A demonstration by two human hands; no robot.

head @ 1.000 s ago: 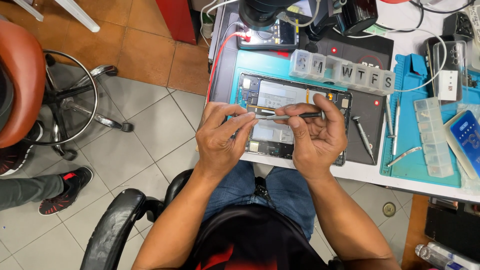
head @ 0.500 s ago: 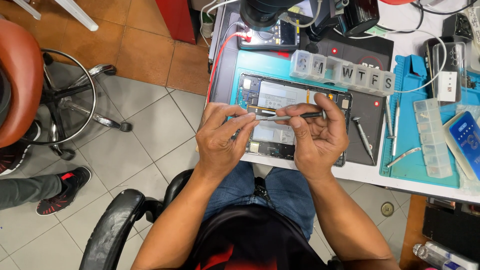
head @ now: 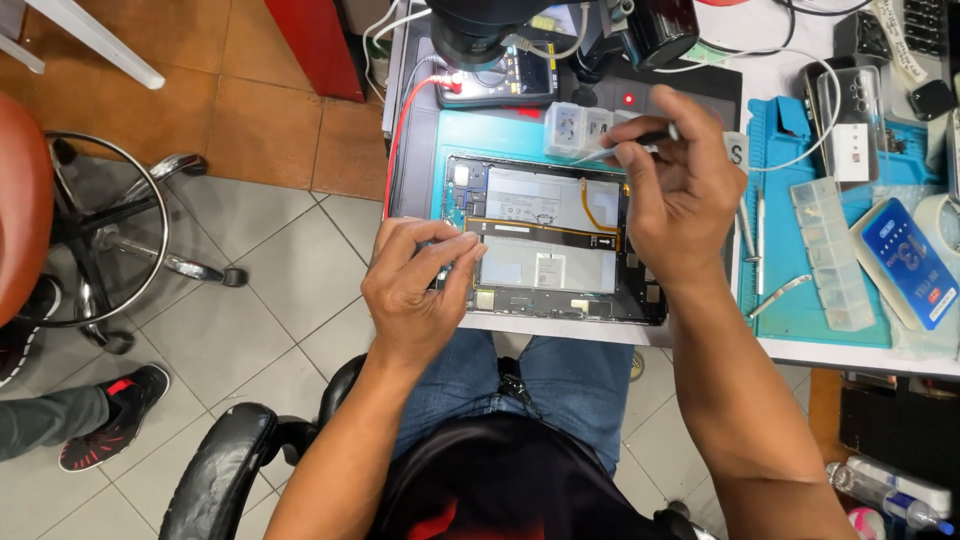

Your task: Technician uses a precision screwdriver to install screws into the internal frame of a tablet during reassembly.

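An opened tablet point(head: 550, 240) lies back-up on the bench, its battery and boards showing. My left hand point(head: 415, 290) rests on the tablet's left edge, fingers curled and pinching at the frame there. My right hand point(head: 680, 190) is raised over the tablet's upper right corner and grips a thin metal tweezers point(head: 625, 145), whose tip points left toward a row of small clear boxes point(head: 585, 128).
A blue work mat point(head: 790, 290) to the right holds hand tools, a clear compartment box point(head: 832, 255) and a blue phone-like device point(head: 910, 262). A multimeter point(head: 500, 85) with a red lead sits behind. An orange stool point(head: 25, 200) and someone's foot point(head: 110, 415) are left.
My right hand has lifted away from the tablet's middle up and right with the tweezers. My left hand stays at the tablet's left edge. The view is now closer.
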